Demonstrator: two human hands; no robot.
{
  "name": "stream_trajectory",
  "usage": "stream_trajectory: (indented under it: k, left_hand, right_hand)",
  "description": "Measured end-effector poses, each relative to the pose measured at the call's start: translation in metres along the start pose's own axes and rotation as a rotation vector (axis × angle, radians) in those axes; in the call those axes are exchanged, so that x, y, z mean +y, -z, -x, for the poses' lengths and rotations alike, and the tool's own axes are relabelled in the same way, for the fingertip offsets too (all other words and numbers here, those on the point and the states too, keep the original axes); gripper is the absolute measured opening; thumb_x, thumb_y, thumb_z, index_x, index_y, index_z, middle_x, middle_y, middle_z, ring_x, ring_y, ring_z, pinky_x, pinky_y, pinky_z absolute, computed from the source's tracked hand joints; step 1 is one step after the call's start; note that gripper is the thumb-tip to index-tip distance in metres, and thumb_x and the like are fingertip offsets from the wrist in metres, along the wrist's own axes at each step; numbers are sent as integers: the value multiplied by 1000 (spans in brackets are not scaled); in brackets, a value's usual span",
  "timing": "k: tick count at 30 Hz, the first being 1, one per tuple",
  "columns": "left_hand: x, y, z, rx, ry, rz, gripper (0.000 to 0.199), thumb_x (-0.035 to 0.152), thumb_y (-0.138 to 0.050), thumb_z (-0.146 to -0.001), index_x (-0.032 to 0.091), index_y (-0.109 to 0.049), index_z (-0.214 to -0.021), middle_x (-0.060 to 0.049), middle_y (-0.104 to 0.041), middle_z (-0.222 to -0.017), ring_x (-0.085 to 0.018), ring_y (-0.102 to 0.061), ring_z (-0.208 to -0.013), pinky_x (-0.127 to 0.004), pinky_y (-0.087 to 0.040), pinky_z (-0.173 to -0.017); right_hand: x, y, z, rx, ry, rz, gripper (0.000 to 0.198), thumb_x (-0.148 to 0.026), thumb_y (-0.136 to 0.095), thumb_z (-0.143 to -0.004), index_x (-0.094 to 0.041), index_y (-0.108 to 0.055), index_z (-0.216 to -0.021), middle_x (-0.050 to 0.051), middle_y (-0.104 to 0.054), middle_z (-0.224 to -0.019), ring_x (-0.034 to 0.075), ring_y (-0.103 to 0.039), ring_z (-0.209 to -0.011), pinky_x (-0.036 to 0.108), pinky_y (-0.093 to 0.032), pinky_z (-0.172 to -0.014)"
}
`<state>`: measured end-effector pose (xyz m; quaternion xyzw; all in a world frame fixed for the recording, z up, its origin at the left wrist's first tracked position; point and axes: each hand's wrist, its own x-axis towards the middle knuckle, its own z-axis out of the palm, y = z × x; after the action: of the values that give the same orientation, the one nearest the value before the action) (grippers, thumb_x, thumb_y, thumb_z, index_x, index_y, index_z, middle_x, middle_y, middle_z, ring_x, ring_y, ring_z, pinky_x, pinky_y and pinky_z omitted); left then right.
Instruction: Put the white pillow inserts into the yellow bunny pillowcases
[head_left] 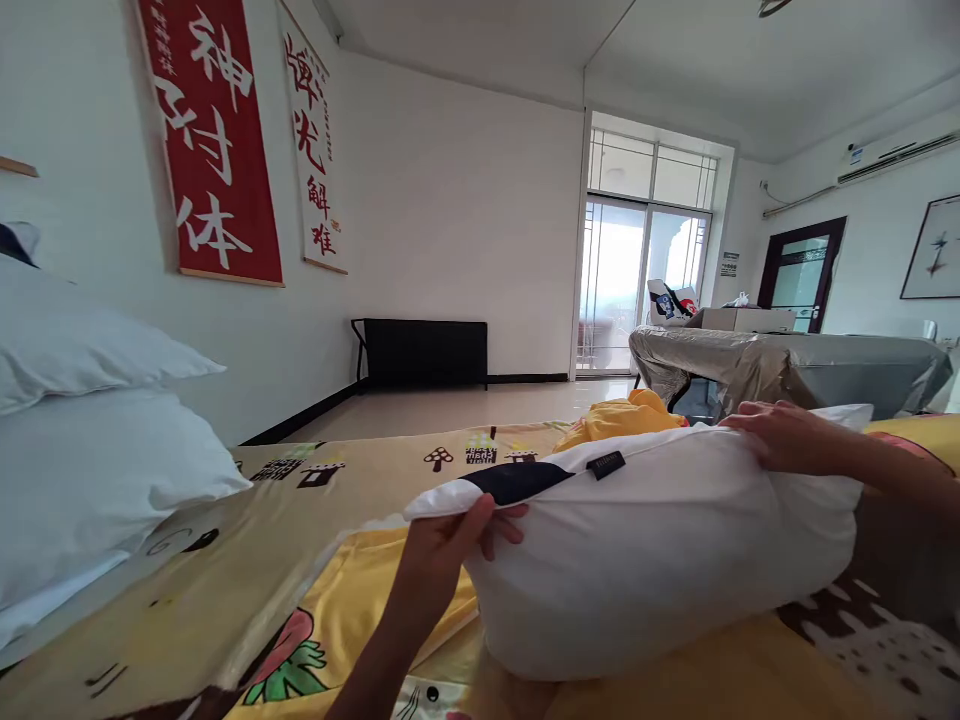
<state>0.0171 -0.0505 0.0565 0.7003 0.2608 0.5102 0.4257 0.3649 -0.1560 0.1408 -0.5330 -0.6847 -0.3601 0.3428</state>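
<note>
Gripping a white pillow (675, 570) by its upper edge, the person holds it between four and five o'clock in the head view, with both hands on it and well apart from each other. The left hand (439, 550), at six o'clock, is clamped on the near corner, its thumb over the edge beside a dark patch (517, 483). The right hand (784, 437), just past three o'clock, has its fingers closed over the top edge toward the other end, its thumb hidden. The white casing is plump; what fills it is hidden. A small black label (606, 464) sits on the upper edge between the hands.

A box (757, 320) stands at three o'clock on a table with a shiny cover (712, 352); its contents cannot be seen.

The pillow's lower side rests against yellow fabric (367, 570), which spreads toward seven o'clock over a patterned bedspread (390, 462). More white pillows (97, 465) are stacked between eight and nine o'clock, and a wide stretch of bedspread separates them from the left hand. A yellow bundle (622, 418), between three and four o'clock, lies just behind the held pillow's upper edge. Beyond the bedspread's far edge, pale floor (442, 408) leaves room before a black panel (426, 352) near the wall, and reaches toward glass doors (649, 270) at two o'clock.
</note>
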Motion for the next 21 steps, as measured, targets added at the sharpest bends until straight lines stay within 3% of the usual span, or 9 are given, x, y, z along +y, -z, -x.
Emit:
stream_trajectory:
  k: [4,8,11,13,16,19,21]
  left_hand:
    - [-19,-4,11,77,-24,-39,48,53,-45,-83,22,-59,-49,-4,-61,-54,-17,-51,-54,-29,-44,-57]
    - [-22,10,14,42,-46,-72,45,51,-46,-83,22,-58,-50,-3,-60,-52,-17,-52,-54,-28,-42,-56]
    - [-19,17,19,-14,-39,-161,46,50,-45,-85,21,-58,-52,-3,-61,-54,-16,-54,-56,-27,-42,-57]
    - [-16,20,21,-4,-72,-252,45,48,-44,-85,21,-58,-52,-2,-62,-54,-16,-55,-55,-26,-42,-58]
    - [-18,26,17,21,-160,-427,41,46,-48,-83,20,-56,-52,-1,-59,-53,-15,-54,-54,-26,-41,-57]
    - [-35,31,5,199,-219,-610,31,46,-55,-77,21,-52,-59,1,-53,-53,-16,-51,-53,-28,-42,-57]
    - [-54,31,-5,323,-206,-649,30,47,-66,-67,22,-54,-76,0,-59,-70,-20,-57,-67,-33,-47,-66]
  right_hand:
    - [-66,-36,0,-193,111,-26,59,-37,-49,-82,-17,-39,-137,15,-56,-125,29,-46,-120,45,-34,-96]
    - [-142,-84,-6,-347,301,-99,81,-45,-54,-79,-14,-19,-146,15,-40,-142,29,-31,-133,46,-24,-105]
    - [-177,-112,-18,-333,309,-109,90,-50,-59,-77,-11,-15,-146,17,-47,-136,30,-41,-125,47,-26,-103]
    - [-184,-124,-27,-352,289,-84,79,-44,-60,-79,-9,-27,-142,16,-59,-119,29,-53,-109,45,-33,-96]
    - [-178,-133,-35,-396,301,-34,43,-37,-60,-80,-11,-56,-114,12,-65,-102,26,-58,-94,41,-37,-86]
    - [-164,-137,-39,-387,281,-28,29,-42,-61,-79,-15,-60,-92,8,-66,-93,24,-59,-90,38,-37,-83]
    - [-156,-140,-41,-360,263,-41,28,-44,-59,-81,-16,-60,-85,6,-66,-87,22,-59,-85,36,-36,-82]
